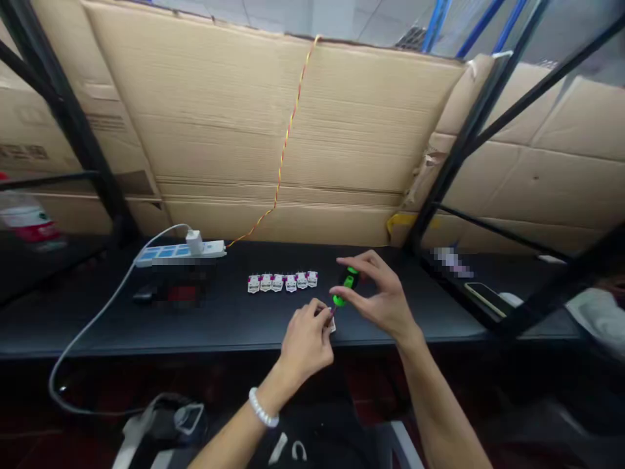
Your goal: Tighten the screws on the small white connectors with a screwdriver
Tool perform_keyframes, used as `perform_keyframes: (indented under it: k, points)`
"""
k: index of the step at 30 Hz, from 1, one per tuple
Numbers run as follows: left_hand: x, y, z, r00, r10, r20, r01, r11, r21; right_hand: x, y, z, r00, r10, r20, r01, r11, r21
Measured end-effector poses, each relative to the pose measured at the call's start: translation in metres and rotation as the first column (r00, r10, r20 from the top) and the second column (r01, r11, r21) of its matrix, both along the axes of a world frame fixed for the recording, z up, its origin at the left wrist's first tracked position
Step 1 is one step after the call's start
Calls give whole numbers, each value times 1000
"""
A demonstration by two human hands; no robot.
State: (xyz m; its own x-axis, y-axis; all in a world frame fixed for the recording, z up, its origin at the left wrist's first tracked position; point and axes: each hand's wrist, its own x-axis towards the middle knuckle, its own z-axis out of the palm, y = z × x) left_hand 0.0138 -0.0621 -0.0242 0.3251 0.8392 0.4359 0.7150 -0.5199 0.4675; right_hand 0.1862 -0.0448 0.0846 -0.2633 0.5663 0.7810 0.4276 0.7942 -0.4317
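Observation:
My left hand (pixel 306 335), with a white beaded bracelet at the wrist, has its fingers closed on a small white part (pixel 333 324) near the table's front edge. Most of that part is covered by the fingers. A short green and black screwdriver (pixel 348 283) stands tilted above it, gripped between the thumb and fingers of my right hand (pixel 381 294). Its shaft points down at the white part; whether the tip touches a screw is too small to see. Beyond my hands, several similar small white parts with purple bits (pixel 277 283) form a row on the black table (pixel 234 322).
A white power strip (pixel 213 248) with a plugged-in charger (pixel 194 242) lies at back left, its cable (pixel 92 320) hanging over the edge. A twisted red-yellow wire (pixel 284 146) runs up the cardboard wall (pixel 209 124). Black metal posts (pixel 452 156) flank the table. A phone (pixel 488 299) lies right.

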Motion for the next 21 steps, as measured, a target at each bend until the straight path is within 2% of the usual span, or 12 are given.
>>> perform_keyframes:
  k: [2, 6, 11, 15, 17, 21]
  points:
    - [0, -1, 1, 1000, 10, -7, -10, 1000, -3, 0, -1, 0, 999, 31, 19, -30, 999, -25]
    - [2, -3, 2, 1000, 8, -25, -8, 1000, -15, 0, -1, -1, 986, 167, -14, -168, 977, -134]
    - [3, -4, 1, 999, 35, -35, -35, 999, -6, -2, 0, 0, 1000, -4, -5, 4, 1000, 27]
    - [3, -5, 2, 999, 36, -33, -37, 999, -18, 0, -1, -1, 990, 144, 9, -143, 984, -102]
    - [3, -5, 2, 999, 34, -28, -34, 999, -22, 0, -1, -2, 987, 160, -16, -161, 980, -117]
    - [3, -4, 1, 999, 41, 0, -41, 999, -32, 0, 1, -3, 1000, -2, -13, 1, 1000, -16]
